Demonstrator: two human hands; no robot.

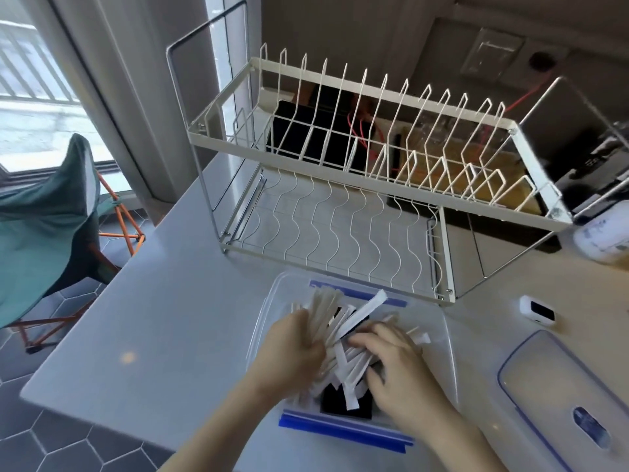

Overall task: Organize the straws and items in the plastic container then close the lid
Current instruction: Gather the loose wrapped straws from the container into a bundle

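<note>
Near the bench's front edge, I've got both hands in the open plastic container (pixel 272 301), sorting wrapped straws (pixel 343 356).
Left hand (pixel 292 352) curls round a bunch of straws; right hand (pixel 398 366) lies on the loose pile, fingers bent, grip unclear. Black item (pixel 343 403) sits under the straws. Lid (pixel 558 390) lies off, just right of the container. Dish rack (pixel 357 185) stands behind.

I see a clear, glossy plastic container (pixel 269 311) with blue plastic clips, holding matt white paper-wrapped straws (pixel 354 366). Its lid (pixel 544 376) on the right is frosted plastic. Far behind stands a cream-coated metal wire rack (pixel 340 199) on a smooth, faintly shiny counter (pixel 153 318).
</note>
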